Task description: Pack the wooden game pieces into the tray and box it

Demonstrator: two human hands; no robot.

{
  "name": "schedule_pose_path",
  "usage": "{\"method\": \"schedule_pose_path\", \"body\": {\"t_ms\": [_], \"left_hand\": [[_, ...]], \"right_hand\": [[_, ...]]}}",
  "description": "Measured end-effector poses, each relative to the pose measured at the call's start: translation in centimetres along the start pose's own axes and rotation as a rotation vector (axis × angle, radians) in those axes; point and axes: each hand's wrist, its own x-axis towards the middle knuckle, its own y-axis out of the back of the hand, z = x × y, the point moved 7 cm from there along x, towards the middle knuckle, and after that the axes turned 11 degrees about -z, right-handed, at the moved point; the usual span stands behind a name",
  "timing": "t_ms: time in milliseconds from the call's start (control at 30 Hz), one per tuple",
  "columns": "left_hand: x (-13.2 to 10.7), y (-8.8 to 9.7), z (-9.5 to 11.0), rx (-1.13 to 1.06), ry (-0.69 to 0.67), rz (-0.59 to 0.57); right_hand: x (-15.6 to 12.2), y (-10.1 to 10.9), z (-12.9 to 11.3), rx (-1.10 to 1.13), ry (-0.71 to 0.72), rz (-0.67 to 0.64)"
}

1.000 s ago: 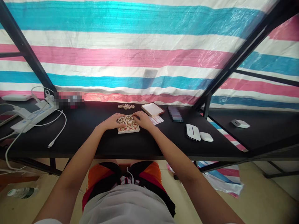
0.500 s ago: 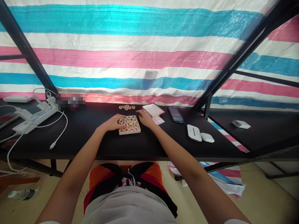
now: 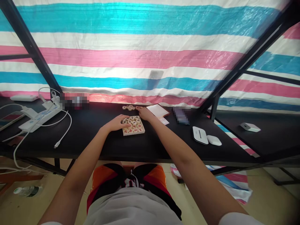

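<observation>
A small wooden tray (image 3: 133,132) filled with round wooden chess pieces marked in red and black sits on the black table (image 3: 98,140). My left hand (image 3: 118,122) lies flat against the tray's left side, fingers stretched over its nearest pieces. My right hand (image 3: 144,113) reaches past the tray, fingertips touching a small loose group of chess pieces (image 3: 128,107) near the table's back edge. Whether those fingers hold a piece is too small to tell.
A white box lid (image 3: 157,110) and a paper slip (image 3: 164,121) lie right of the tray. Farther right are two white devices (image 3: 200,135) (image 3: 214,140). A white power strip (image 3: 38,117) with cables sits at the left. A striped tarp (image 3: 140,56) hangs behind.
My right hand has left the top of the tray and moved back to the loose pieces behind it. My left hand stays at the tray's left side.
</observation>
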Motion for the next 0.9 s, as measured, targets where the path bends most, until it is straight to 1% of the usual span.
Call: {"method": "schedule_pose_path", "body": {"t_ms": [167,300,467,567,667,767,833,900], "left_hand": [[0.1,0.0,-0.2,0.001,0.003,0.008],[0.1,0.0,-0.2,0.004,0.007,0.01],[0.0,0.0,-0.3,-0.003,0.006,-0.007],[0.0,-0.1,-0.3,-0.004,-0.005,-0.02],[0.2,-0.1,-0.3,0.012,-0.014,-0.021],[0.4,-0.3,-0.3,0.043,-0.018,-0.009],[0.6,-0.4,-0.3,0.062,-0.018,-0.007],[0.6,-0.5,-0.4,0.076,-0.015,-0.003]], "right_hand": [[-1.1,0.9,0.3,0.02,-0.066,0.07],[-2.4,1.0,0.3,0.065,-0.031,0.079],[-5.1,0.8,0.9,0.166,-0.024,0.11],[-6.8,1.4,1.3,0.283,-0.016,0.242],[-8.2,2.2,1.6,0.456,-0.019,0.365],[-9.3,3.3,0.6,0.6,0.033,0.424],[-9.7,3.8,-0.9,0.628,0.106,0.392],[-10.0,4.1,-2.6,0.581,0.169,0.354]]}}
